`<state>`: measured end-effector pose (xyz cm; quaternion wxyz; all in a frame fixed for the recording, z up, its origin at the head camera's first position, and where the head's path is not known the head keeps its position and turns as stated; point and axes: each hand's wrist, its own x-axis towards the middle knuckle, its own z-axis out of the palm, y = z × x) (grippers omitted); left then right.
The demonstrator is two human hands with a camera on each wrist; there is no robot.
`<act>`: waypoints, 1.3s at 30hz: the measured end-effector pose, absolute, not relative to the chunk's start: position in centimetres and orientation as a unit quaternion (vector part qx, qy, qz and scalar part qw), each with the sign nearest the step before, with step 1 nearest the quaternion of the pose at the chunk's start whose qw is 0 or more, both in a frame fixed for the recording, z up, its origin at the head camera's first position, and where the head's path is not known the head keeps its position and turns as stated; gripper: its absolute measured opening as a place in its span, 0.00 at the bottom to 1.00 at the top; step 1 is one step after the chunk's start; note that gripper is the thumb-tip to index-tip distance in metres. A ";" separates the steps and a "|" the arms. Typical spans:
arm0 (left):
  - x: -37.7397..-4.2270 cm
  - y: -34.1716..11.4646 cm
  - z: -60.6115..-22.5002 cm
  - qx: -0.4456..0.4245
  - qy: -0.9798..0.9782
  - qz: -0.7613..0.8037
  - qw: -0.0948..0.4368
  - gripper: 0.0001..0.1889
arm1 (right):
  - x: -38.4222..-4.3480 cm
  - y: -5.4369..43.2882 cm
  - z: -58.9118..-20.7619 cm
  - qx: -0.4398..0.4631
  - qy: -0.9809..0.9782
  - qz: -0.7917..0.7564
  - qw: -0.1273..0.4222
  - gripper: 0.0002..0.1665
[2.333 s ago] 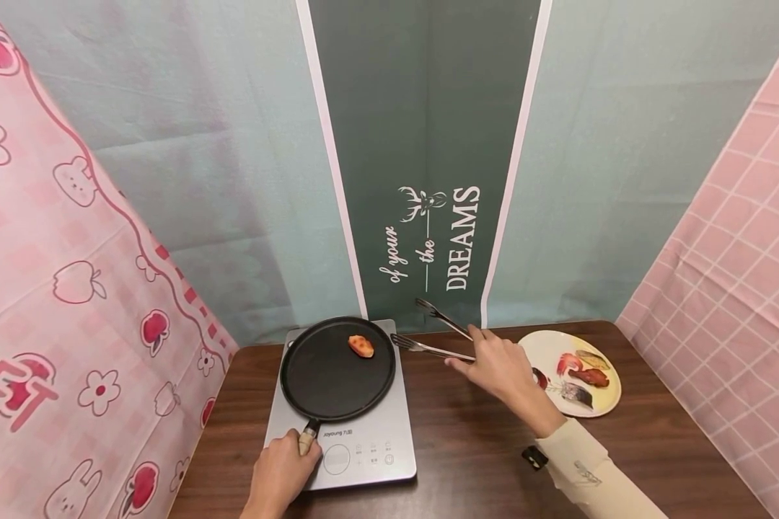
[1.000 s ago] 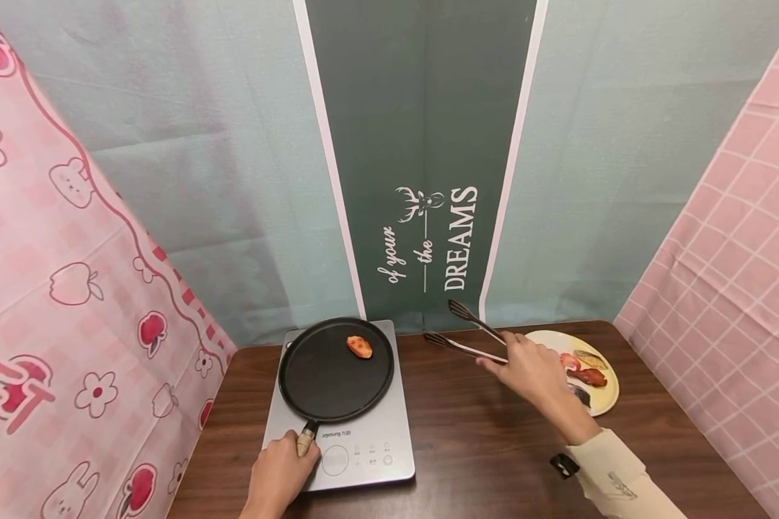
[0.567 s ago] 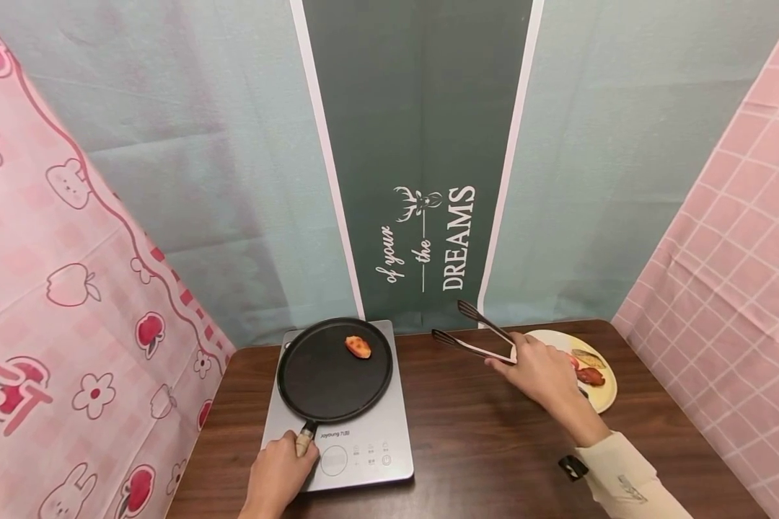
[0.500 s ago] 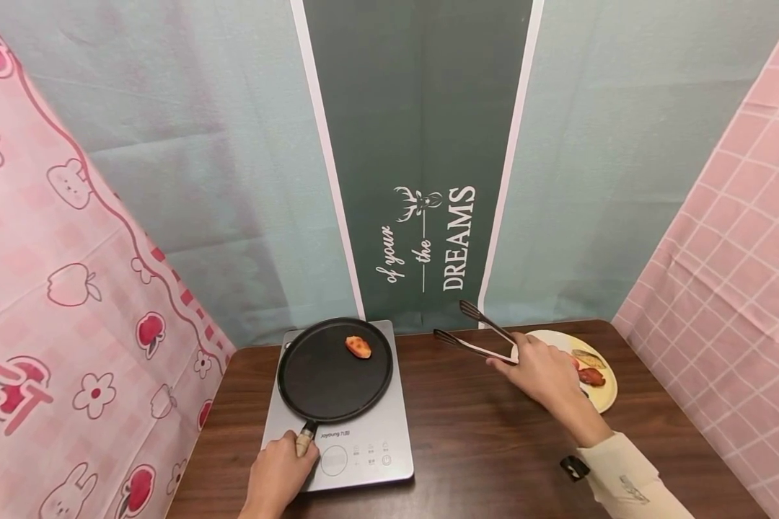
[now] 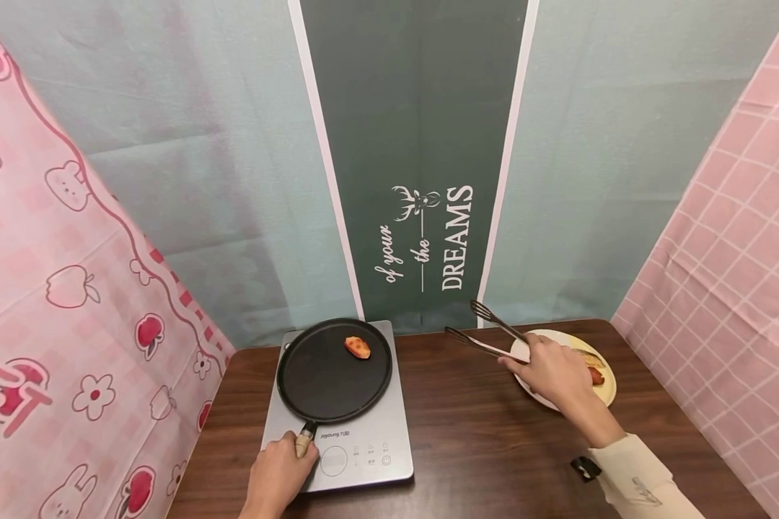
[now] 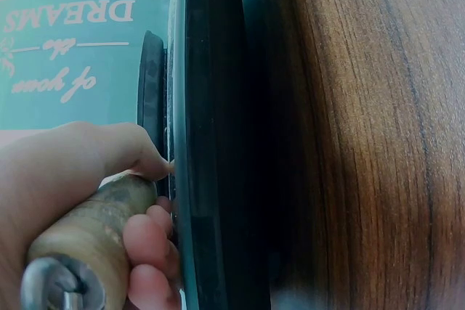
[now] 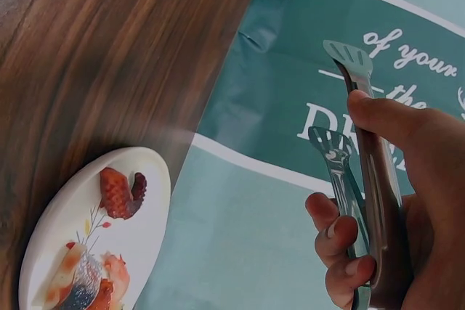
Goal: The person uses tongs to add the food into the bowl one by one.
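Note:
My left hand [image 5: 280,468] grips the wooden handle [image 6: 91,237] of a flat black frying pan [image 5: 324,382]. The pan sits on a silver induction cooker [image 5: 399,432]. One small orange-brown piece of food [image 5: 358,347] lies towards the pan's far right. My right hand [image 5: 561,378] holds metal tongs [image 7: 381,208], thumb on one arm and fingers curled round the other. Their slotted tips stand apart with nothing between them, pointing left and away. Below this hand is a white and yellow plate [image 5: 607,396], partly hidden. It bears a tentacle piece [image 7: 120,194], a dark silvery fish piece [image 7: 83,281] and other foods.
The brown wooden table [image 5: 467,432] spans between cooker and plate. A green and grey-blue curtain [image 5: 422,108] hangs along its back edge. Pink patterned cloth [image 5: 58,238] stands on the left, pink checked cloth [image 5: 733,324] on the right.
My right hand has moved right with the tongs, from beside the pan to over the plate, covering more of it. The left hand keeps its grip; pan and food piece stay in place.

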<state>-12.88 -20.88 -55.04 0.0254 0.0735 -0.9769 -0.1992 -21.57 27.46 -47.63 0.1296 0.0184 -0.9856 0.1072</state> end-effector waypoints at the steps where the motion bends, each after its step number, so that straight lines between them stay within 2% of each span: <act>1: -12.9 -20.9 -55.1 0.073 -0.977 -0.199 0.025 0.15 | -21.6 27.6 -47.6 0.017 -0.986 0.104 0.128 0.41; 11: -13.0 -20.9 -55.1 0.074 -0.977 -0.200 0.029 0.16 | -21.3 28.6 -47.3 0.009 -0.989 0.106 0.107 0.42; 22: -12.8 -20.9 -54.9 0.073 -0.976 -0.202 0.034 0.16 | -20.6 29.9 -47.4 0.014 -0.985 0.108 0.131 0.33; 27: -12.8 -20.8 -54.9 0.073 -0.976 -0.201 0.034 0.16 | -20.1 30.7 -47.3 0.006 -0.986 0.109 0.123 0.30; 32: -12.8 -20.8 -54.8 0.073 -0.976 -0.201 0.031 0.16 | -19.7 31.5 -47.4 -0.009 -0.989 0.112 0.100 0.34; 39: -12.8 -20.9 -54.9 0.070 -0.976 -0.203 0.033 0.16 | -19.3 32.3 -47.8 -0.023 -0.990 0.103 0.099 0.43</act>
